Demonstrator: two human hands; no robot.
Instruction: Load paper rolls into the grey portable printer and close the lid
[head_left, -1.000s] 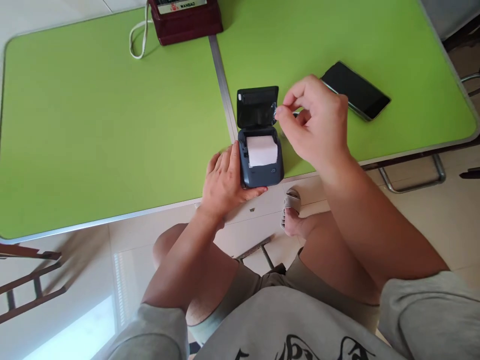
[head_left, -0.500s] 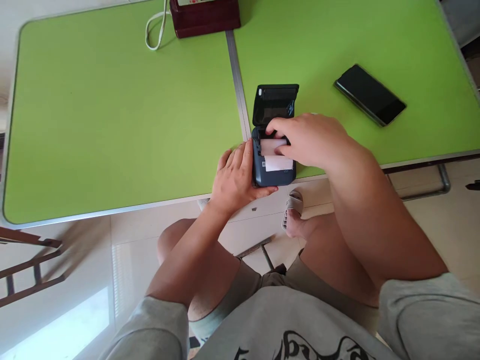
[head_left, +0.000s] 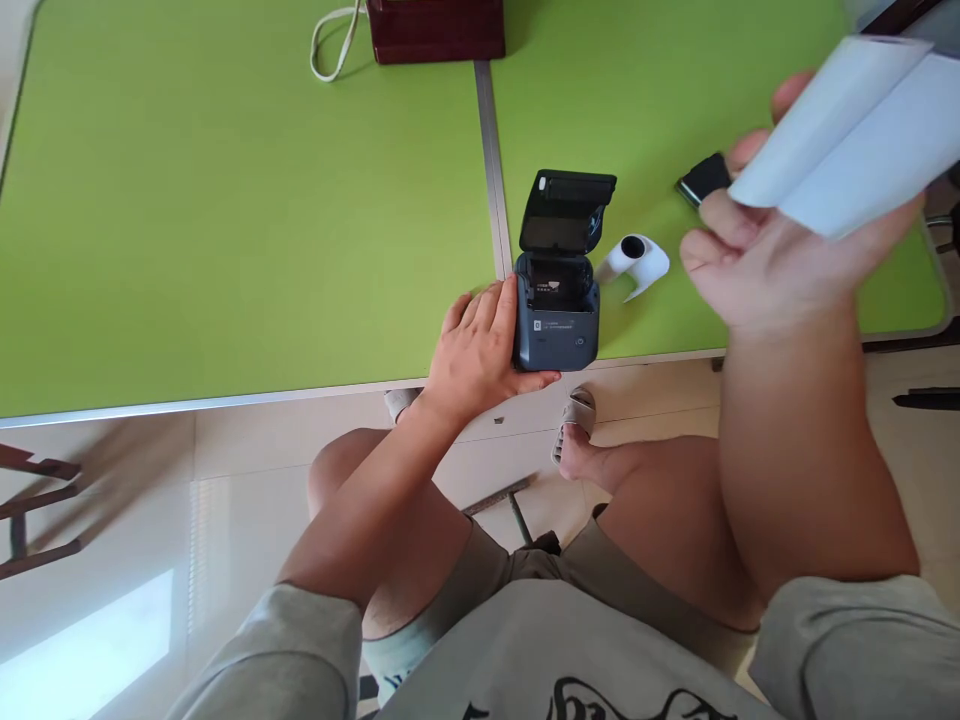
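One paper roll [head_left: 829,115], clasped in the right hand [head_left: 791,250], is not yet in the opened printer [head_left: 559,345] the left hand [head_left: 474,345] grips.

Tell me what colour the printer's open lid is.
The lid is black, seen best in the head view.

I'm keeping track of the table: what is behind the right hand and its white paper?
One end of a black phone shows on the green table; its remainder is covered by the right hand and perhaps the white paper.
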